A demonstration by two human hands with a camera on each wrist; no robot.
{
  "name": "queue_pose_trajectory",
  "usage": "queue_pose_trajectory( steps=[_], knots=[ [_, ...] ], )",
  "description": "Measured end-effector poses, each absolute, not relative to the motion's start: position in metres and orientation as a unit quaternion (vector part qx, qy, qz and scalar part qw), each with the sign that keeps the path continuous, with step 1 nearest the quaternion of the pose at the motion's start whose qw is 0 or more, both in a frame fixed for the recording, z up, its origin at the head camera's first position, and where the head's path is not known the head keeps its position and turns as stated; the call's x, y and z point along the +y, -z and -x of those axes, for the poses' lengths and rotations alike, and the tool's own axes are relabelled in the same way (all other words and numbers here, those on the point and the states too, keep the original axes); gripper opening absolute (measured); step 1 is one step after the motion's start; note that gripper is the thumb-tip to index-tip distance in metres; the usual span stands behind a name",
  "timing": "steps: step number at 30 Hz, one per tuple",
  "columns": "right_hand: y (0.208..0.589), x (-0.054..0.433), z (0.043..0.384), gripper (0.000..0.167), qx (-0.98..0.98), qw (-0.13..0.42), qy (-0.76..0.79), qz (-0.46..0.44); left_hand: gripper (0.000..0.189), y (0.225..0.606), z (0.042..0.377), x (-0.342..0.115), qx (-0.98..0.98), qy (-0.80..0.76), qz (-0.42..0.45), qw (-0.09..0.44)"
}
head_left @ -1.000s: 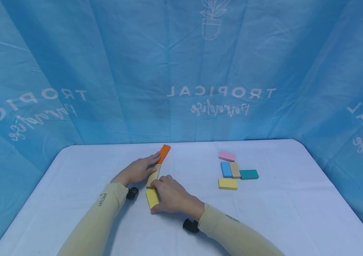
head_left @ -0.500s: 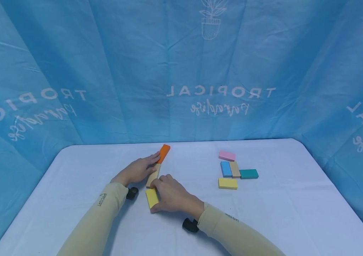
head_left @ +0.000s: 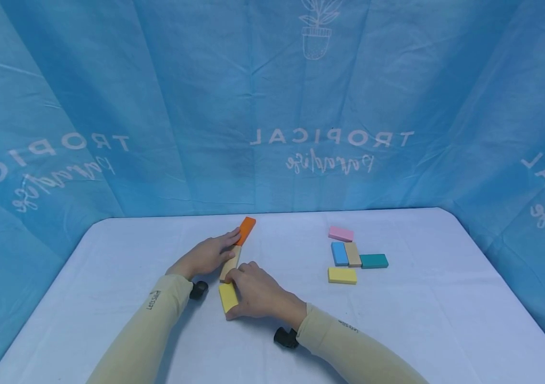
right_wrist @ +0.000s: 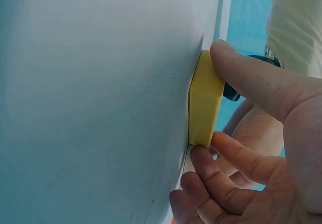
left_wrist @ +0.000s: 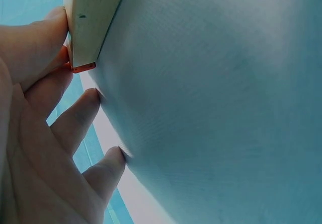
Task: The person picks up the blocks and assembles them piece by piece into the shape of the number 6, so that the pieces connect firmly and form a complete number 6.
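Right hand grips a yellow block at the end of a bent row

On the white cloth, left of the middle, three blocks lie end to end: an orange block farthest away, a tan block in the middle, and the yellow block nearest the person. The orange and tan pieces slant one way and the yellow the other, so the row bends. Whether yellow and tan actually touch is hard to tell, since right-hand fingers cover part of the join.

The right hand pinches the yellow block by its ends, thumb at the near one and fingers at the far one. Such a grip probably suits fine control of its angle while leaving much of the top uncovered.

The left hand is spread rather than gripping: its thumb touches the tan block, fingers reach the orange one, and other fingertips meet the cloth. That light bracing seems meant to stop those two from sliding.

Well apart to the right, a blue block and a second tan block lie side by side, with a green block against the tan, a pink block just beyond and a second yellow block nearer; neither hand touches these.
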State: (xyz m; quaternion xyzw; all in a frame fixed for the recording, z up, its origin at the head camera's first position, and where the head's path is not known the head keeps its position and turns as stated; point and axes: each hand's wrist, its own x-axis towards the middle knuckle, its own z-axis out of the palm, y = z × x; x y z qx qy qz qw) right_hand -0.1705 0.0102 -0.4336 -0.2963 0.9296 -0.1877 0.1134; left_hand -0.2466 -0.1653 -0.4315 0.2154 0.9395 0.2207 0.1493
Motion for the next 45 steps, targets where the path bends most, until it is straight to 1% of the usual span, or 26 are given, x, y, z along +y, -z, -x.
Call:
queue_pose_trajectory(
  steps=[8,14,22,31,39,45],
  knots=[
    [0.434,0.011,0.171,0.065,0.928,0.11,0.188,0.302,0.056,0.431,0.247,-0.166,0.938,-0.223,-0.223,0.144],
    [0.432,0.02,0.171,0.066,0.922,0.112,0.211,0.304,0.056,0.432,0.246,-0.166,0.936,-0.227,-0.232,0.139],
    [0.427,0.042,0.168,0.067,0.918,0.123,0.262,0.273,0.057,0.431,0.246,-0.164,0.937,-0.222,-0.23,0.14],
    [0.418,0.07,0.163,0.066,0.915,0.106,0.299,0.25,0.057,0.43,0.246,-0.164,0.942,-0.211,-0.22,0.139],
    [0.413,0.095,0.157,0.064,0.914,0.099,0.326,0.219,0.058,0.431,0.247,-0.163,0.942,-0.213,-0.21,0.149],
    [0.414,0.11,0.152,0.064,0.915,0.084,0.335,0.208,0.059,0.431,0.247,-0.165,0.939,-0.222,-0.218,0.145]
  ],
)
